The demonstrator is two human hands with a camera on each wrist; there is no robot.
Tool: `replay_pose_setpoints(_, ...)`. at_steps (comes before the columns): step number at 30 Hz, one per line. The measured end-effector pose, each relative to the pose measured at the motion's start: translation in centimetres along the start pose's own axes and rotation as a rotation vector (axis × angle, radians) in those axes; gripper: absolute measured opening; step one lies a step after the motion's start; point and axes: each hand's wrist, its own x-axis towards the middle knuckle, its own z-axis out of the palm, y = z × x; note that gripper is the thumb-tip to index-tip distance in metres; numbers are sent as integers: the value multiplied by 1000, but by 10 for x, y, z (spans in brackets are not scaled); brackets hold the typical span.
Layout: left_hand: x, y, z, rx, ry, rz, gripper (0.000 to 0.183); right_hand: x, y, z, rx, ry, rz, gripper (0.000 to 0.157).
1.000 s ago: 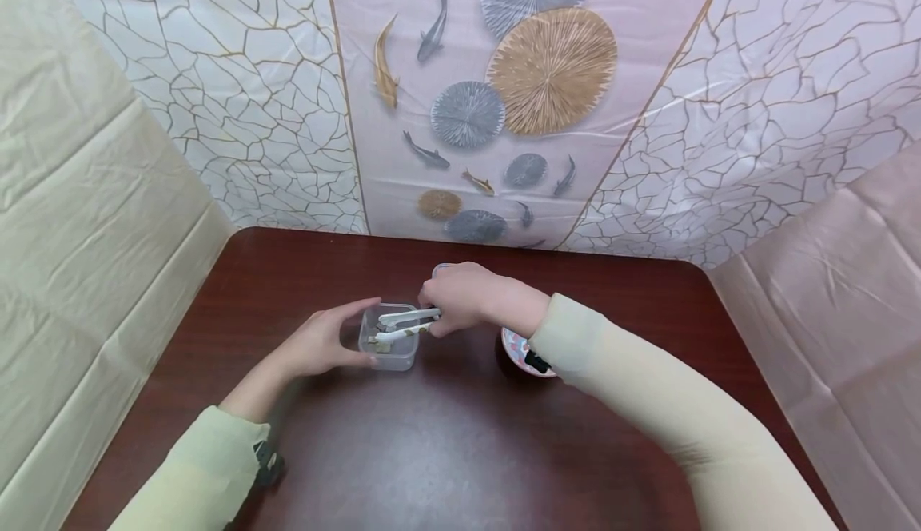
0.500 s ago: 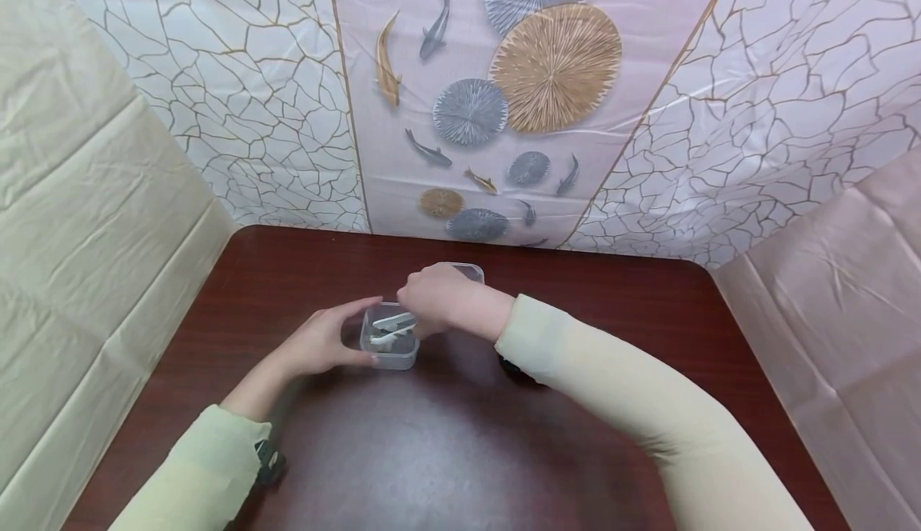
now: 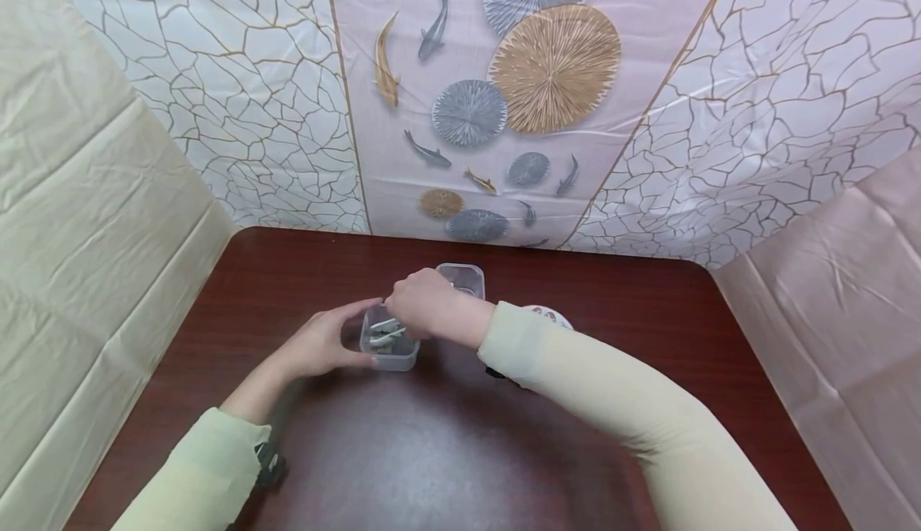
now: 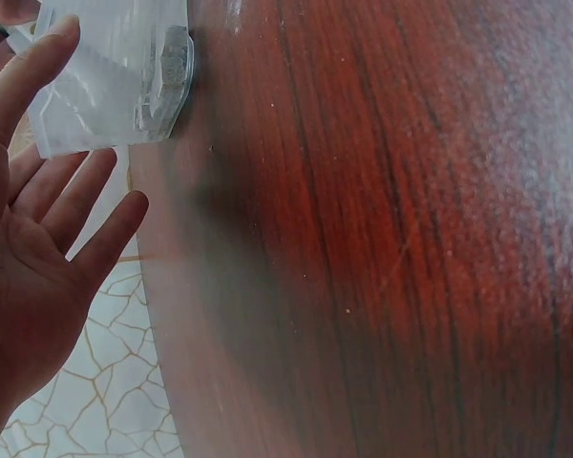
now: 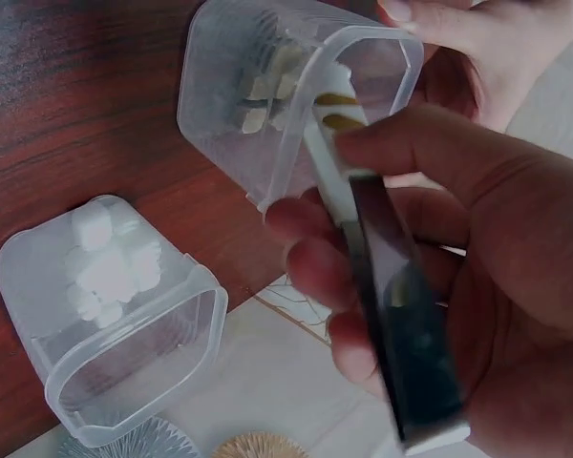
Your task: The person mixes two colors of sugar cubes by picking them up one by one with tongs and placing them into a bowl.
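My left hand [image 3: 320, 345] holds a clear plastic container [image 3: 396, 361] from its left side, thumb on the near wall and fingers on the far wall. Small greyish-beige pieces [image 5: 267, 91] lie at the bottom of this container. My right hand [image 3: 426, 303] grips a pair of tongs [image 5: 401, 305] with a shiny metal handle and white arms. The tong tips reach down into the container; whether they pinch a piece cannot be made out. In the left wrist view the container's wall blurs what is inside.
Behind my right hand stands a second clear container [image 5: 38, 258] with white lumps [image 5: 110, 262] in it. A patterned bowl [image 3: 550, 315] is partly hidden by my right sleeve. Everything stands on a dark red-brown table [image 3: 403, 451], with cloth-covered walls around.
My right hand has moved left and lowered the tongs deeper into the container. The second container has come into sight behind it. My left hand stays where it was.
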Motion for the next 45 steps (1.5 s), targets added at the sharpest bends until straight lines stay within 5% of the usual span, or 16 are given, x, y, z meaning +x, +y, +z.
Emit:
replay_pose_setpoints(26, 0, 0, 1, 7, -3, -29, 94, -5, 1, -2, -5, 62, 0, 26)
replay_pose_setpoints(34, 0, -1, 0, 17, 5, -11, 95, -10, 10, -4, 26, 37, -1, 21)
replay_pose_setpoints(45, 0, -2, 1, 21, 10, -6, 94, -11, 4, -1, 36, -25, 14, 34)
